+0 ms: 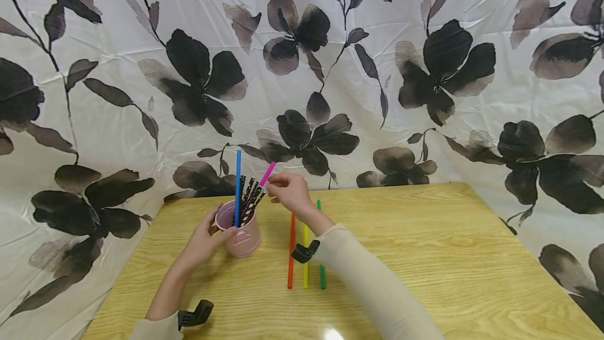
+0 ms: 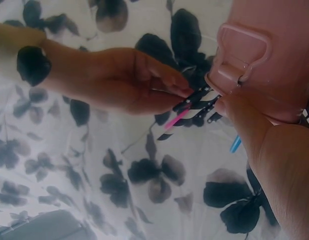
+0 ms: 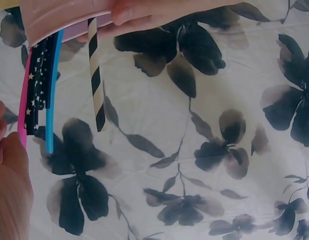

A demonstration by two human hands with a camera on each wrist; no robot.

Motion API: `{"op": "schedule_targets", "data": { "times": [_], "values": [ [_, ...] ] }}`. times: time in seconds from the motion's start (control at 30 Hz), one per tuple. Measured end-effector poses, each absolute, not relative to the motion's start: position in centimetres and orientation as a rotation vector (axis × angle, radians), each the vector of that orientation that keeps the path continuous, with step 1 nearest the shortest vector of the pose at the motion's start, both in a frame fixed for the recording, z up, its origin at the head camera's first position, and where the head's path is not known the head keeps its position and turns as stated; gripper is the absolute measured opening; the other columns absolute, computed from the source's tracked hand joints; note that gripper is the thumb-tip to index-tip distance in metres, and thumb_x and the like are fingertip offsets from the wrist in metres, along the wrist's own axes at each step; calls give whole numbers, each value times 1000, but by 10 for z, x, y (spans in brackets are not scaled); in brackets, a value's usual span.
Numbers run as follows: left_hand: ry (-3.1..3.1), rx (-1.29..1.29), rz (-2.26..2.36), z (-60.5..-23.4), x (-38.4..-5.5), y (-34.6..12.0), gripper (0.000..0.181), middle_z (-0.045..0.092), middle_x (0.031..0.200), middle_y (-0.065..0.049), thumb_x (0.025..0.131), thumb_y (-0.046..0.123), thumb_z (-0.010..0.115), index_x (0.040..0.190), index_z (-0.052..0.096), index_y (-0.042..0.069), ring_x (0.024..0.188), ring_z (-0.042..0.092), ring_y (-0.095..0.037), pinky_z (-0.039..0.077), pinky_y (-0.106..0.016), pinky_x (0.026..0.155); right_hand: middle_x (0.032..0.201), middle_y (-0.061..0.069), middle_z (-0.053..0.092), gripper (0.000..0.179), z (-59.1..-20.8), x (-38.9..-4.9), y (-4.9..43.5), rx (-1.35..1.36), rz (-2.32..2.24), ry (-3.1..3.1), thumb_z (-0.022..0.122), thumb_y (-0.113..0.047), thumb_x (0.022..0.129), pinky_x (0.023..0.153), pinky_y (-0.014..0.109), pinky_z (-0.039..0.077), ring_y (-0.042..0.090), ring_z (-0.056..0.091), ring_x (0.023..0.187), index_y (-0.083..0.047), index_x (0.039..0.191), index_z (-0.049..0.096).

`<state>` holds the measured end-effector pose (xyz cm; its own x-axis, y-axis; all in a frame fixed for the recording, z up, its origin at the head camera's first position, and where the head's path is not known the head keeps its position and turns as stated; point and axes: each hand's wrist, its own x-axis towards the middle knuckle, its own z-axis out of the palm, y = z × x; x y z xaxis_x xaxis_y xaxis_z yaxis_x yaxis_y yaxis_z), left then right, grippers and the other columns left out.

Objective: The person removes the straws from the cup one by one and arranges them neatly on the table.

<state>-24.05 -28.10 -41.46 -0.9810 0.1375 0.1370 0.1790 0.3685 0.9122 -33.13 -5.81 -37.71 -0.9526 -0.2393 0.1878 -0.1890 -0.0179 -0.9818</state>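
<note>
My left hand (image 1: 207,235) holds a pink bucket-shaped cup (image 1: 243,241), fingers at its far side and thumb near the rim. In the left wrist view the thumb lies close to the straw ends. Several black-and-white patterned straws (image 1: 251,201) lean in the cup. A plain blue straw (image 1: 238,182) stands taller at the left. At the right side of the bunch a bright pink straw (image 1: 267,173) leans outward. My right hand (image 1: 290,190) pinches this pink straw below its top end, its fingers partly hidden in the right wrist view (image 3: 7,150).
A red straw (image 1: 291,256), a yellow straw (image 1: 305,272) and a green straw (image 1: 323,277) lie side by side on the wooden table (image 1: 415,256), partly under the right forearm. A floral cloth (image 1: 368,135) hangs behind the table.
</note>
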Motion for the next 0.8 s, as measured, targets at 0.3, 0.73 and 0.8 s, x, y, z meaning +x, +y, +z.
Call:
{"op": "schedule_targets", "data": {
  "times": [0.3, 0.73, 0.8],
  "values": [
    [-2572, -286, -1700, -426, -247, -288, 74, 15, 143, -14, 84, 25, 61, 141, 15, 13, 123, 26, -39, 25, -54, 96, 87, 10, 64, 22, -368, -319, -54, -513, -2164, 2127, 63, -7, 80, 61, 33, 52, 23, 62, 73, 1, 101, 63],
    [-2554, -307, -1682, -441, -254, -294, 75, 18, 143, -11, 83, 30, 61, 141, 15, 19, 120, 32, -37, 29, -52, 94, 81, 5, 65, 21, -368, -327, -65, -488, -2174, 2136, 69, -13, 77, 64, 38, 52, 23, 62, 75, -1, 94, 66],
    [-2553, -306, -1683, -441, -254, -294, 76, 18, 143, -11, 83, 31, 62, 141, 15, 19, 120, 32, -37, 30, -51, 94, 79, 3, 65, 19, -373, -332, -69, -495, -2176, 2159, 69, -13, 77, 62, 37, 52, 19, 62, 72, -1, 92, 67]
  ]
}}
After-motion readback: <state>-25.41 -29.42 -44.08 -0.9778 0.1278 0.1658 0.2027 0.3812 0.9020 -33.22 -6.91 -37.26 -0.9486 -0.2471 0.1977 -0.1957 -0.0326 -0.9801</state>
